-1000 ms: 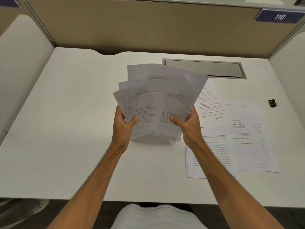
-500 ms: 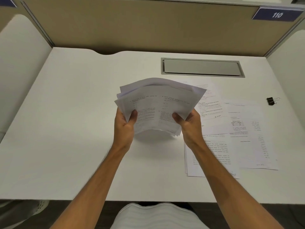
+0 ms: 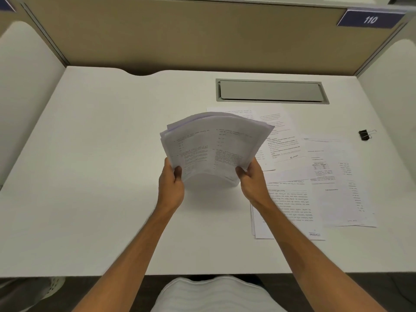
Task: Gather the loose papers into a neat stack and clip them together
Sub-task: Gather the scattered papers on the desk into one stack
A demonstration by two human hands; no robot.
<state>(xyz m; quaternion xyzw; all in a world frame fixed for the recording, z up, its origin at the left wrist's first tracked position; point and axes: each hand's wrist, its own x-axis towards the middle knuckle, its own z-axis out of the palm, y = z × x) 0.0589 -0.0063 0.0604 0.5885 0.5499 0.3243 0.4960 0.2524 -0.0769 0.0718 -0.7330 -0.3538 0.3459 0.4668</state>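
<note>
I hold a bundle of printed papers (image 3: 213, 145) over the middle of the white desk (image 3: 101, 176). The sheets stand on their lower edge, bowed and fanned out at the top. My left hand (image 3: 172, 183) grips the bundle's lower left corner. My right hand (image 3: 252, 179) grips its lower right corner. More loose printed sheets (image 3: 333, 176) lie flat and overlapping on the desk to the right, partly under my right forearm. A black binder clip (image 3: 365, 134) lies by itself near the desk's right edge.
A grey cable-hatch lid (image 3: 271, 91) is set into the desk at the back. A tan partition (image 3: 180, 34) closes off the back, with white side panels left and right. A "110" sign (image 3: 370, 19) hangs at the top right.
The bundle has dropped lower towards the desk and bowed more. Its fanned top edges have drawn closer together. Both hands kept their hold on the lower corners.
</note>
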